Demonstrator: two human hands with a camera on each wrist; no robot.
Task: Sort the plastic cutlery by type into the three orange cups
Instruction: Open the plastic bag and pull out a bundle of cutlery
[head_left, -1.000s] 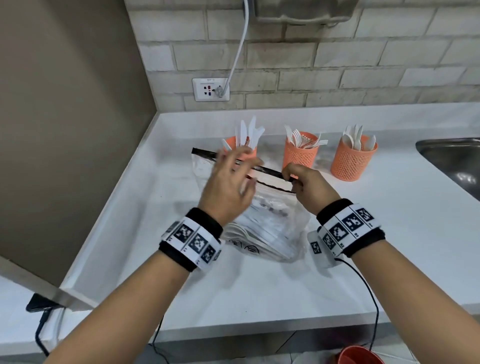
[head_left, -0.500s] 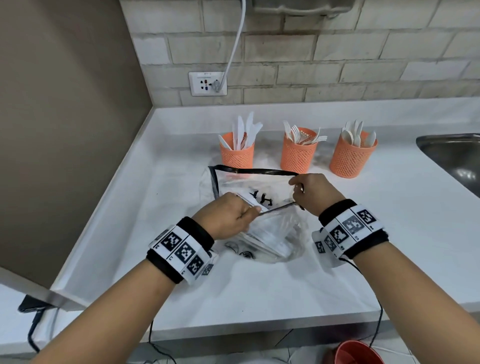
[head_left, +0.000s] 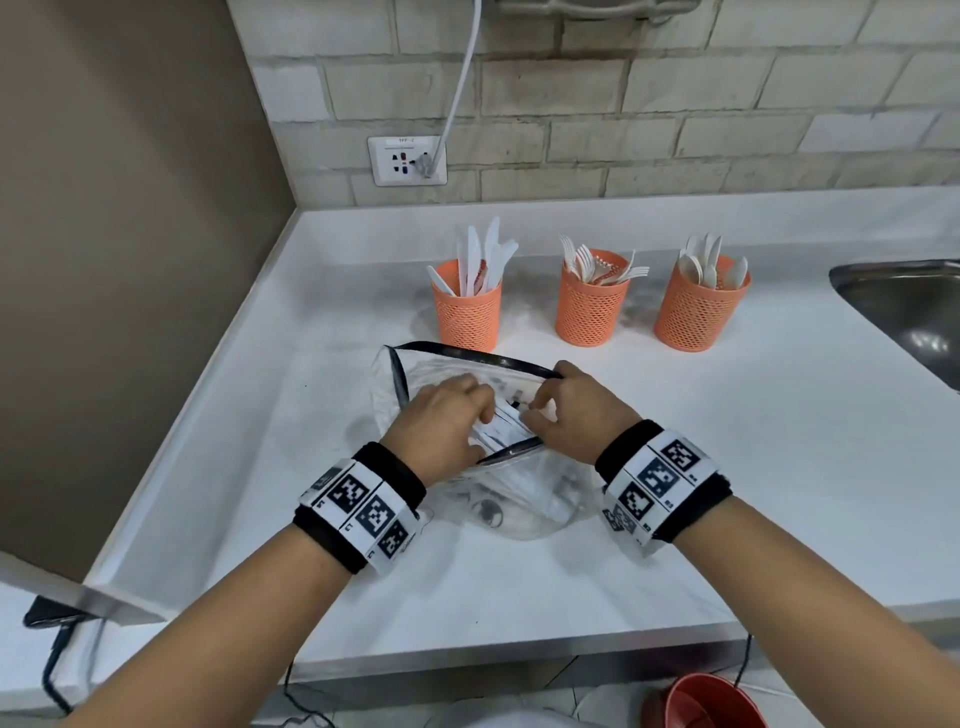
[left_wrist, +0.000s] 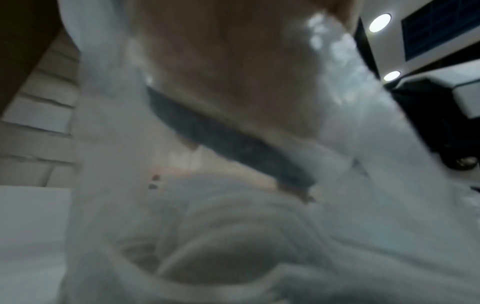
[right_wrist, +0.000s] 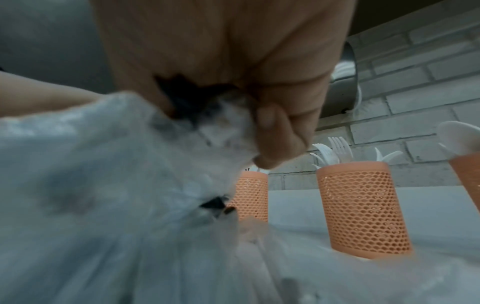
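Both our hands at the mouth of a clear bag of plastic cutlery on the worktop.

Our left hand (head_left: 441, 421) reaches into the open clear bag (head_left: 524, 512), fingers curled among the white cutlery (head_left: 501, 428) inside; we cannot tell whether it has hold of a piece. Our right hand (head_left: 576, 410) pinches the bag's black-edged rim (head_left: 467, 353), thumb pressed to fingers, as the right wrist view shows. The bag lies near the middle of the worktop (head_left: 779, 467), towards its front edge. Behind it, nearer the back wall, three orange cups stand in a row: knives (head_left: 467, 312), forks (head_left: 592, 304), spoons (head_left: 698, 309). A steel sink (head_left: 914, 312) sits at the right edge.
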